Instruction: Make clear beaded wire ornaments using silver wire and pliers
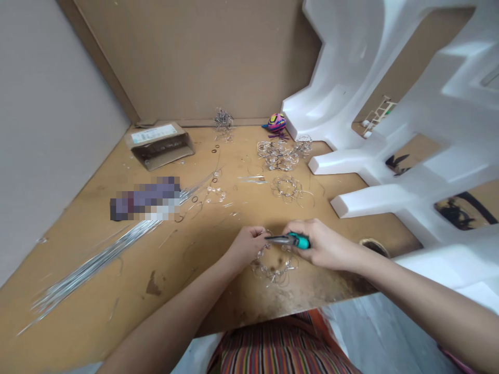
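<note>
A ring of looped wire with small clear beads (277, 271) hangs near the table's front edge. My left hand (249, 243) pinches its upper left side. In my right hand (317, 241) are pliers with teal grips (299, 240), fingers wrapped round the handles. The plier jaws point left and reach the wire beside my left fingertips; whether they are closed on it I cannot tell. Just beyond my hands lies a similar wire ring (287, 188).
Long straight wires (117, 249) lie in a bundle at left, beside a blurred purple object (144, 198). A cardboard box (161, 145), a wire tangle (223, 119), a colourful round object (276, 122) and piled wire rings (278, 155) stand farther back. White moulded frames (358, 205) border the right.
</note>
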The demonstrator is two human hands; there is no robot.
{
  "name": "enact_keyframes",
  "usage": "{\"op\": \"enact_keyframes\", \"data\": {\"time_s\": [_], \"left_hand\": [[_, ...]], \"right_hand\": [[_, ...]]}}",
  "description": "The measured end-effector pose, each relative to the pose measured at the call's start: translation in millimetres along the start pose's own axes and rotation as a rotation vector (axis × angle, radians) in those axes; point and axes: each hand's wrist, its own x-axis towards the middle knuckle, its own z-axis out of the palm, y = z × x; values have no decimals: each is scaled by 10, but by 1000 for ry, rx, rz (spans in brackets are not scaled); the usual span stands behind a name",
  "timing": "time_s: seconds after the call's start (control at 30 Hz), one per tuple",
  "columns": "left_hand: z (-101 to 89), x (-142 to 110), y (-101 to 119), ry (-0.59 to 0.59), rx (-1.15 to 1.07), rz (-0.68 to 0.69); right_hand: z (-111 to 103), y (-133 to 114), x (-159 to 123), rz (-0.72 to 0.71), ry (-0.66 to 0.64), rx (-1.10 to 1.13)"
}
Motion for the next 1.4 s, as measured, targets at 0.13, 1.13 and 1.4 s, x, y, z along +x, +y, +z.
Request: {"op": "enact_keyframes", "data": {"time_s": [0.13,1.13,1.4], "left_hand": [[0,-2,-33,-47,-17,24],[-51,16,-76,-274,-180,-89],[-70,-16,-17,-325,-337,-56]], "right_hand": [[34,-11,9,-17,-13,-74],[-143,61,59,-25,-226,318],[-139,132,65,45,-98,368]]}}
